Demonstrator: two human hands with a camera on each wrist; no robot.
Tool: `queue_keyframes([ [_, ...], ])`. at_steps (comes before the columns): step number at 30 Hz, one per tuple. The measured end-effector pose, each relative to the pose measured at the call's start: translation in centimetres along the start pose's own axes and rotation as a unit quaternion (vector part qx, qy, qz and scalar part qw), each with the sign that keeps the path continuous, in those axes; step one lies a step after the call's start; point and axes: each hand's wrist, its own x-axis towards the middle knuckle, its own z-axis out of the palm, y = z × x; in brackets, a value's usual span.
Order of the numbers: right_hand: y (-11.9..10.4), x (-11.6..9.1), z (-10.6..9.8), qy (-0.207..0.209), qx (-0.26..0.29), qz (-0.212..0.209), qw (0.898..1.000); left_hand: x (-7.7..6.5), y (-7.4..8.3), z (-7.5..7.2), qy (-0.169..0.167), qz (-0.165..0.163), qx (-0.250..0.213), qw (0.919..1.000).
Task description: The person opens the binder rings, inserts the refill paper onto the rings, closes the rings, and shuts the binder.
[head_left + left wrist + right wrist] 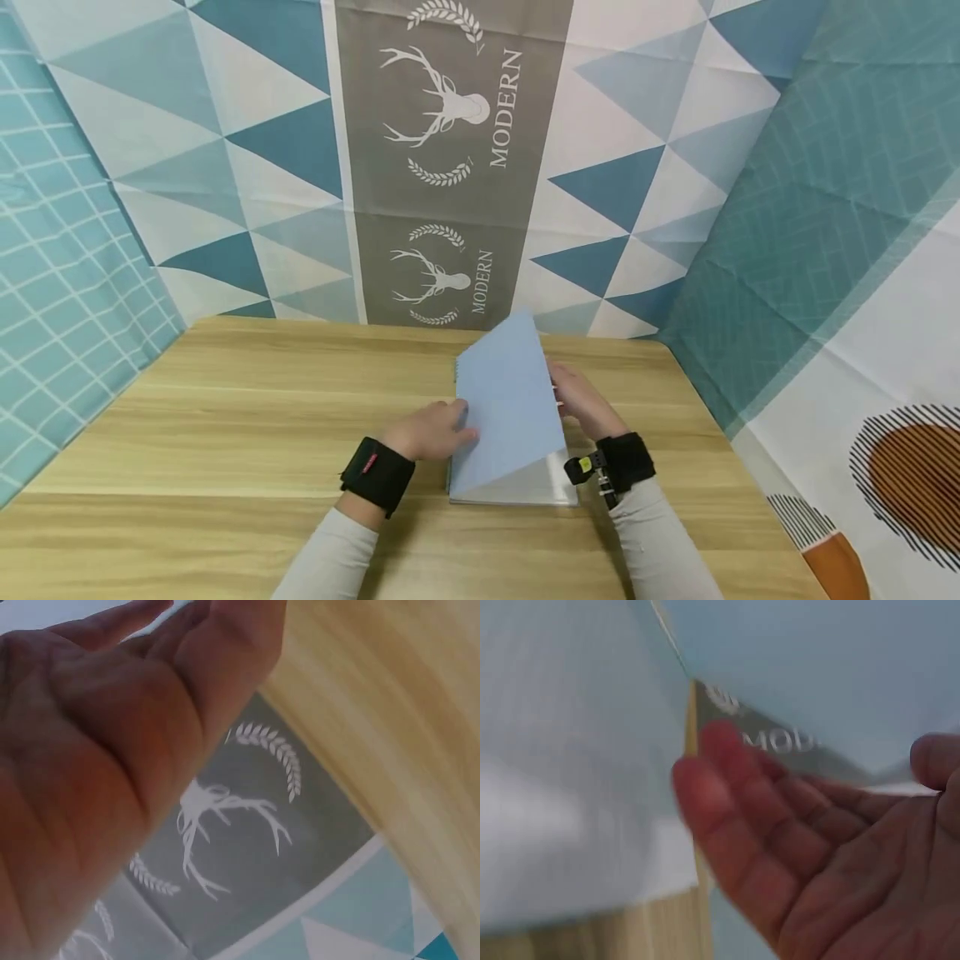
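Observation:
A spiral-bound notebook (pixel 498 417) with a pale blue cover lies on the table, its coil along the left side. The cover stands raised at a slant, and a glossy whitish sheet (pixel 536 483) shows beneath its lower edge. At the coil side, my left hand (pixel 431 429) rests with its fingertips on the cover. My right hand (pixel 585 402) is at the raised right edge, partly hidden behind the cover. In the right wrist view its fingers (pixel 739 817) extend loosely between the lifted cover and the sheet below, with the thumb apart.
The notebook sits on a wood-grain table (pixel 247 425). Behind it hangs a patterned cloth (pixel 442 192) with deer heads and triangles. More cloth (pixel 817 275) hangs along the right side, and a blue gridded cloth (pixel 60 250) along the left.

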Motion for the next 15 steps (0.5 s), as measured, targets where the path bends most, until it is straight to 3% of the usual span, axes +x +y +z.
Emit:
queue_keyframes([
  [4,0.3,-0.3,-2.0,0.026,-0.013,0.024,0.999,0.4,0.2,0.9,0.009,-0.011,0.013,0.9998],
  [8,0.5,-0.5,-2.9,0.013,-0.078,0.048,0.996,0.5,0.5,1.1,0.013,-0.019,0.018,0.9996],
  [13,1.1,-0.6,-2.1,-0.024,-0.216,0.064,0.974,0.5,0.5,1.3,0.015,-0.024,0.024,0.9993],
  [15,1.3,-0.6,-1.6,-0.033,-0.246,0.062,0.967,0.6,0.5,1.4,0.015,-0.024,0.027,0.9992],
])
